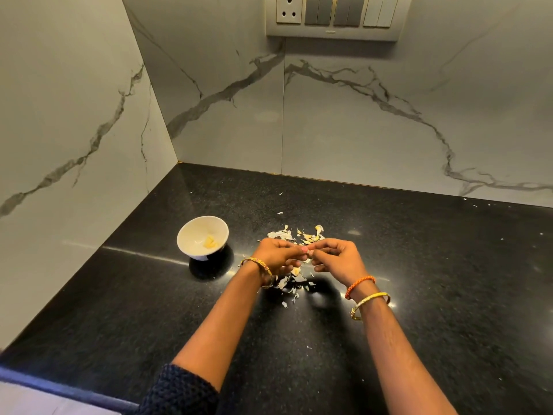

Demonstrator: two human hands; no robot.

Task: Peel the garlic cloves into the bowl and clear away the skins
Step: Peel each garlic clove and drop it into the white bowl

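Two hands meeting mid-counter: left hand (276,255) and right hand (336,255) both pinching one garlic clove (308,254). White bowl (191,235) at 9 o'clock, few peeled cloves (211,242) inside. Skins (299,235) scattered at 12 and 6. Best: grip firm, strip skin tip-down, drop clove bowlward.

**Camera Placement: Single Head View**

I had one wide-angle view only, worn on the person's head. It looked forward and down onto a black countertop (419,295) set into a corner of marble-patterned walls (359,130). Both forearms entered from the bottom edge, and the hands met near the frame's centre, close to the lens. A switch panel (332,16) was cut off at the top edge. Straight lines bowed toward the frame's margins. No second view existed to compare.
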